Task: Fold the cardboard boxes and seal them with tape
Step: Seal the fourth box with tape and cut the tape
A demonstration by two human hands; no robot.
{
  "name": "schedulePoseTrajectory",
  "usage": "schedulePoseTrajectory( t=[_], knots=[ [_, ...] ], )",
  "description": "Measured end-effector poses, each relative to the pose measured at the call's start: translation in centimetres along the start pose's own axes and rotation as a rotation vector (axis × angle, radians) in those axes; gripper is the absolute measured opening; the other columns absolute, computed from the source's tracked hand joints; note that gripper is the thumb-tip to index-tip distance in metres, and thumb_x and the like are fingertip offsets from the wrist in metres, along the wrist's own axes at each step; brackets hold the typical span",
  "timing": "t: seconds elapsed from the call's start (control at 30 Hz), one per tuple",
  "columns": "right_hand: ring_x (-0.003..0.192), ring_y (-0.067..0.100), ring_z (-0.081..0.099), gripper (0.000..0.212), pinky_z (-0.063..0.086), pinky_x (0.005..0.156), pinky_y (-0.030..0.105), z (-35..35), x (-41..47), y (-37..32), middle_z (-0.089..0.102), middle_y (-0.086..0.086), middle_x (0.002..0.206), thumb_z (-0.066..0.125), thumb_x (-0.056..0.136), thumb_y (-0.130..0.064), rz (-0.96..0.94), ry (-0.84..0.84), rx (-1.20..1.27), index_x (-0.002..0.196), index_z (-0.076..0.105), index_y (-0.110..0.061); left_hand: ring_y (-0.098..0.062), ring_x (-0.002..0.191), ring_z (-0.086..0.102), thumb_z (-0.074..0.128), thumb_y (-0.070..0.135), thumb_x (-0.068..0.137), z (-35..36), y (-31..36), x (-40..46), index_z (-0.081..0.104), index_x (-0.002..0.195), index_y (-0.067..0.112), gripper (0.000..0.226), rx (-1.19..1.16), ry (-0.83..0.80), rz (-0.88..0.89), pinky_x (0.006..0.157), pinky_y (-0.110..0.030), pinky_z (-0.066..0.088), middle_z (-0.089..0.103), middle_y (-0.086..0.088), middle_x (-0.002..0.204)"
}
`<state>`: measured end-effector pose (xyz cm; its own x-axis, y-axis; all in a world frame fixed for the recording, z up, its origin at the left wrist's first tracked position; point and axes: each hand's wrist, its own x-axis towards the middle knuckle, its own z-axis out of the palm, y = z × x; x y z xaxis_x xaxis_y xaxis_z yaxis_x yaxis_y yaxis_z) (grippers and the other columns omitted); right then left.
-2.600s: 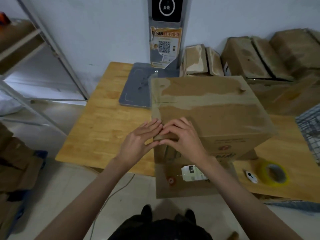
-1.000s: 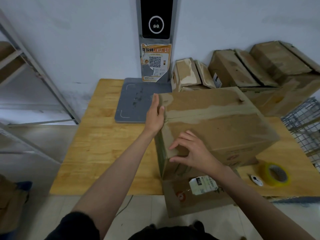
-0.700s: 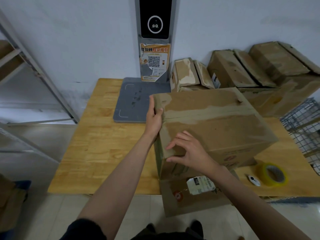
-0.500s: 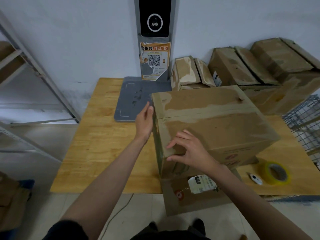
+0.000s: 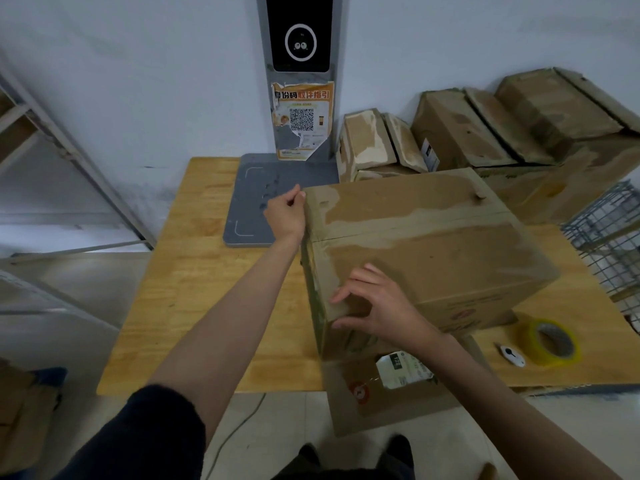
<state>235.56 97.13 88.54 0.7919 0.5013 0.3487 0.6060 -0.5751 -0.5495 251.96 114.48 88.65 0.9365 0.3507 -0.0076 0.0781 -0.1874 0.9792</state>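
Note:
A large taped cardboard box [image 5: 426, 244] stands on the wooden table [image 5: 207, 289]. My left hand [image 5: 285, 216] is at the box's far left top corner, fingers curled, thumb and forefinger pinching at that corner. My right hand [image 5: 377, 306] rests on the near left corner, fingers spread on the top and thumb on the front face. A yellow tape roll [image 5: 550, 342] lies on the table to the right of the box, apart from both hands. A flat cardboard sheet [image 5: 363, 403] with a white label pokes out from under the box over the table's front edge.
A grey scanner plate [image 5: 249, 202] with a screen post [image 5: 300, 46] stands behind my left hand. Several cardboard boxes [image 5: 519, 133] are stacked at the back right. A wire basket [image 5: 609, 244] is at the right edge, a metal shelf frame [image 5: 69, 150] on the left. A small white object [image 5: 512, 356] lies beside the tape.
My left hand has slid from the box's left side up to its far top corner and curled its fingers. My right hand has stayed on the near corner.

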Motion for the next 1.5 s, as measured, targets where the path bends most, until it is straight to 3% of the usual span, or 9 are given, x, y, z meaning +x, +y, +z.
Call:
schedulePoseTrajectory(
  t=[0.07, 0.17, 0.33, 0.57, 0.77, 1.0, 1.27, 1.4, 1.5],
  knots=[
    [0.088, 0.015, 0.048, 0.036, 0.043, 0.074, 0.024, 0.0, 0.1, 0.1, 0.061, -0.006, 0.092, 0.079, 0.073, -0.049, -0.007, -0.005, -0.001, 0.094, 0.072, -0.021, -0.006, 0.124, 0.053, 0.047, 0.026, 0.106, -0.1, 0.0, -2.5, 0.053, 0.144, 0.017, 0.040, 0.085, -0.090, 0.038, 0.108, -0.019, 0.035, 0.061, 0.003, 0.138],
    [0.089, 0.015, 0.049, 0.036, 0.042, 0.075, 0.023, 0.0, 0.1, 0.2, 0.062, -0.006, 0.093, 0.081, 0.073, -0.048, -0.012, -0.003, -0.001, 0.094, 0.072, -0.021, 0.008, 0.102, 0.052, 0.037, 0.033, 0.109, -1.8, -0.6, -5.3, 0.035, 0.155, 0.023, 0.047, 0.113, -0.247, 0.055, 0.098, -0.023, 0.036, 0.061, 0.024, 0.118],
    [0.086, 0.016, 0.052, 0.037, 0.042, 0.079, 0.025, 0.1, 0.1, 0.1, 0.062, -0.006, 0.093, 0.083, 0.074, -0.048, -0.034, 0.011, -0.010, 0.094, 0.072, -0.019, -0.005, 0.149, 0.023, 0.033, 0.038, 0.109, -4.0, -2.4, -10.9, 0.018, 0.160, 0.023, 0.055, 0.075, -0.386, 0.111, 0.120, -0.021, 0.023, 0.021, 0.010, 0.165],
    [0.085, 0.015, 0.052, 0.037, 0.042, 0.078, 0.024, 0.0, 0.0, -0.4, 0.061, -0.006, 0.090, 0.080, 0.074, -0.048, -0.015, 0.030, -0.009, 0.094, 0.073, -0.018, -0.001, 0.150, 0.023, 0.031, 0.040, 0.109, -5.1, -4.6, -20.2, 0.016, 0.160, 0.028, 0.055, -0.055, -0.347, 0.085, 0.124, -0.036, 0.024, 0.022, 0.013, 0.165],
    [0.085, 0.012, 0.052, 0.038, 0.037, 0.081, 0.015, -0.1, -0.2, -0.8, 0.062, -0.006, 0.091, 0.078, 0.074, -0.049, -0.013, 0.040, -0.010, 0.094, 0.074, -0.016, 0.000, 0.150, 0.020, 0.038, 0.028, 0.110, -6.6, -5.4, -24.6, 0.016, 0.160, 0.021, 0.055, 0.078, -0.344, 0.254, 0.120, -0.019, 0.023, 0.020, 0.010, 0.166],
    [0.089, 0.015, 0.052, 0.026, 0.040, 0.084, 0.027, -0.5, -0.5, -1.1, 0.061, -0.004, 0.094, 0.077, 0.081, -0.032, -0.047, 0.001, -0.011, 0.098, 0.072, -0.013, -0.001, 0.094, 0.069, 0.084, 0.017, 0.076, -8.3, -5.1, -20.8, 0.079, 0.101, 0.010, 0.027, 0.102, -0.080, 0.490, 0.087, -0.024, 0.057, 0.076, 0.001, 0.101],
    [0.091, 0.002, 0.045, 0.026, 0.033, 0.085, 0.016, -1.0, -0.5, -1.3, 0.061, -0.009, 0.096, 0.076, 0.081, -0.029, -0.015, -0.021, -0.002, 0.100, 0.075, -0.013, -0.009, 0.076, 0.063, 0.081, 0.043, 0.075, -10.6, -3.1, -13.5, 0.073, 0.080, 0.014, 0.031, 0.373, -0.511, 1.006, 0.066, -0.034, 0.055, 0.069, 0.006, 0.082],
    [0.092, 0.009, 0.050, 0.023, 0.039, 0.082, 0.022, -0.9, -0.6, -1.5, 0.065, -0.005, 0.096, 0.079, 0.079, -0.028, 0.003, 0.002, -0.001, 0.097, 0.074, -0.013, -0.012, 0.093, 0.057, 0.075, 0.065, 0.065, -10.2, -0.4, -10.6, 0.063, 0.104, 0.012, 0.066, 0.690, -0.604, 1.165, 0.067, -0.030, 0.055, 0.061, 0.000, 0.108],
    [0.097, 0.010, 0.059, 0.020, 0.043, 0.090, 0.027, -1.3, -1.2, -1.7, 0.070, -0.004, 0.099, 0.082, 0.079, -0.023, 0.040, 0.025, 0.044, 0.094, 0.071, -0.014, -0.013, 0.138, 0.043, 0.065, 0.074, 0.070, -9.9, 0.5, -10.3, 0.046, 0.147, 0.020, 0.097, 0.769, -0.741, 1.106, 0.103, -0.025, 0.044, 0.040, 0.003, 0.154]
  ],
)
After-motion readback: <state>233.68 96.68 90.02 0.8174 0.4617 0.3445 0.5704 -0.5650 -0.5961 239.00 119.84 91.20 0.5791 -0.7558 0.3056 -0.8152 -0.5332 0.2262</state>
